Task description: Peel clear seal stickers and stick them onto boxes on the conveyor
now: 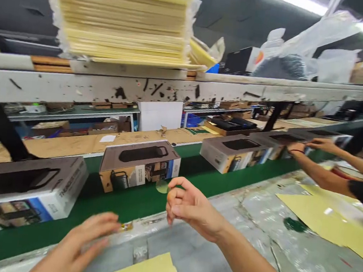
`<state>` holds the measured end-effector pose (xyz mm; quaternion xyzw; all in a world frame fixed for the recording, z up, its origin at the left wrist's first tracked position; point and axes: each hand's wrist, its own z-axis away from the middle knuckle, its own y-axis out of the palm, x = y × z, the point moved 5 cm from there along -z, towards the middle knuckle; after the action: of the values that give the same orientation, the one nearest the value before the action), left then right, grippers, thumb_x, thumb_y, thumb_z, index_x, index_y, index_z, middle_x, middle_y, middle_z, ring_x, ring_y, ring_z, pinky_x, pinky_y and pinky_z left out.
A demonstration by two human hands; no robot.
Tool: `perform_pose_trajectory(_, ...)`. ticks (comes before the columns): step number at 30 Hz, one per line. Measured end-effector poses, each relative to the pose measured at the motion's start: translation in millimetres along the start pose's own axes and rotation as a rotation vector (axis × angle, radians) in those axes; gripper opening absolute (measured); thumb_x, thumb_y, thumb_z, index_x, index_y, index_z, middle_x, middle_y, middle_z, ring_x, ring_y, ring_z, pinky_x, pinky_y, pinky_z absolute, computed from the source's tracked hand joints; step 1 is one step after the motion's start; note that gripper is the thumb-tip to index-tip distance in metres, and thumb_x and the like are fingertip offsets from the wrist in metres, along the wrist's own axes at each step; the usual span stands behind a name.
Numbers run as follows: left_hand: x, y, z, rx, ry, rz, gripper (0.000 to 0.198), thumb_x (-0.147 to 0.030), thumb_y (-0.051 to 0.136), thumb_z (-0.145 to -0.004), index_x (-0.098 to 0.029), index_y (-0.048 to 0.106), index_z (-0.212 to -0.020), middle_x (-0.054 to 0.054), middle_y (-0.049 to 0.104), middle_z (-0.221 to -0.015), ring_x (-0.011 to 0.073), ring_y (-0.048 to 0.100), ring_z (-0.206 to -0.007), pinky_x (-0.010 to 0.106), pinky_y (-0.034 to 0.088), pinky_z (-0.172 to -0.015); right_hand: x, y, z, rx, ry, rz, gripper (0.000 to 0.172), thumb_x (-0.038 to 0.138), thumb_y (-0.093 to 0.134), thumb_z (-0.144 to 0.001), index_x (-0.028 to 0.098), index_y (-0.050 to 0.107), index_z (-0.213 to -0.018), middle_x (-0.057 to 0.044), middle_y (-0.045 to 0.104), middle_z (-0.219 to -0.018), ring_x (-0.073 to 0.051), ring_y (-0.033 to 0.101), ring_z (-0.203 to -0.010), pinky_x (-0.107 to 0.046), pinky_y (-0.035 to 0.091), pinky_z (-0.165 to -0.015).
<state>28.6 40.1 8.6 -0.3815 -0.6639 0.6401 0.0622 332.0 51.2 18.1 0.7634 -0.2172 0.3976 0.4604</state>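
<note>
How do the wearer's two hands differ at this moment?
The right hand has its fingers curled, pinching a small round translucent disc at its fingertips. The left hand is spread open and holds nothing. The right hand is sharp and the left hand is blurred. The right hand is raised toward the middle box, while the left hand is lower. Both are bare, beside the green belt.

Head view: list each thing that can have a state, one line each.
right hand: fingers pinched on a small round disc.
left hand: open, flat, holding nothing.
middle box: closed, lying flat on the green belt.
yellow sheet stack: plastic-wrapped, on the shelf.
co-worker's hands: resting on a far box.
</note>
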Motion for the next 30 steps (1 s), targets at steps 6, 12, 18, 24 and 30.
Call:
perform_pose_trajectory(6,48,-52.0,-99,-0.788,-0.433,0.398,0.069,-0.033,0.073,-0.082,-0.016,0.050,-0.145,0.015,0.034,-0.165,0.0290,0.023,-0.157,0.045,0.014,-0.130,-7,-11,-43,-0.103,0.089,0.102,0.044,0.036,0.089,-0.072,0.020,0.056,-0.097,0.008,0.057,-0.071,-0.009,0.058,-0.059,-0.027,0.053,-0.062)
perform_pose_trajectory(12,100,-39.9,-145,-0.700,-0.674,0.919,0.048,-0.033,0.081,-0.075,-0.009,0.067,-0.114,0.023,0.073,-0.119,0.0394,0.066,-0.123,0.054,0.053,-0.106,-9,-23,-87,-0.180,0.108,0.496,0.047,0.052,0.088,-0.065,0.017,0.061,-0.080,0.005,0.054,-0.066,-0.007,0.051,-0.053,-0.024,0.043,-0.056)
perform_pose_trajectory(18,112,-22.9,-138,-0.623,-0.632,1.159,0.034,-0.024,0.080,-0.071,-0.011,0.072,-0.101,0.014,0.080,-0.095,0.0316,0.077,-0.092,0.042,0.061,-0.085,2,-7,-146,-0.150,0.024,0.786,0.030,0.045,0.078,-0.070,0.019,0.069,-0.079,0.000,0.061,-0.069,-0.012,0.054,-0.059,-0.028,0.042,-0.058)
perform_pose_trajectory(24,94,-19.5,-117,-0.565,-0.588,1.265,0.054,-0.028,0.085,-0.066,-0.013,0.071,-0.116,0.010,0.080,-0.099,0.0271,0.074,-0.087,0.033,0.055,-0.077,-14,35,-222,0.021,0.078,0.839,0.032,0.046,0.078,-0.066,0.018,0.069,-0.079,0.002,0.058,-0.060,-0.013,0.052,-0.060,-0.027,0.038,-0.060)
perform_pose_trajectory(30,85,-13.2,-115,-0.509,-0.561,1.389,0.056,-0.024,0.086,-0.057,-0.011,0.073,-0.110,0.009,0.078,-0.088,0.0218,0.068,-0.071,0.029,0.047,-0.066,-55,59,-274,0.139,0.242,0.721,0.037,0.039,0.082,-0.052,0.016,0.064,-0.076,0.003,0.058,-0.068,-0.008,0.045,-0.057,-0.024,0.033,-0.053)
